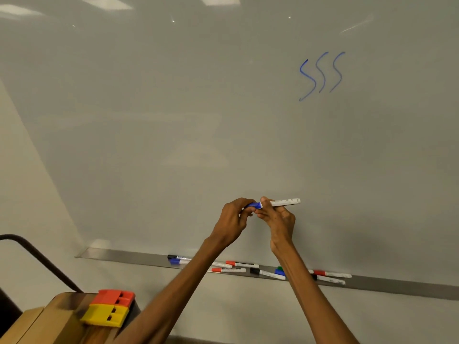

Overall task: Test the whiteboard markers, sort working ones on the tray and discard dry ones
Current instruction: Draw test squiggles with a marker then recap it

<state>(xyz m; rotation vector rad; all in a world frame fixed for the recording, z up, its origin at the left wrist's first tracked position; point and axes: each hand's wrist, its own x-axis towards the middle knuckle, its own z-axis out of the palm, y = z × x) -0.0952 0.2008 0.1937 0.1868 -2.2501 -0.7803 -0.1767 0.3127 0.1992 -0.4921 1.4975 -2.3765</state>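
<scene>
**Cap and barrel sharing one line**

I'm watching the left hand point(233, 217) pinching the blue cap point(254, 205). Touching it on the right, the right hand point(275, 216) is gripping the white barrel of the blue marker point(285, 202), which is lying level with its tail pointing right. I'm judging that any cap move is going to run straight along that axis. The marker tray point(397, 285) is lying well below both hands.

Below the left hand point(232, 219) a grey ledge point(119, 255) carries scattered markers point(242, 264), capped red, blue, black, green. Further down-left, a wooden tabletop point(57, 316) bears a red block point(114, 297) and a yellow block point(105, 316).
</scene>
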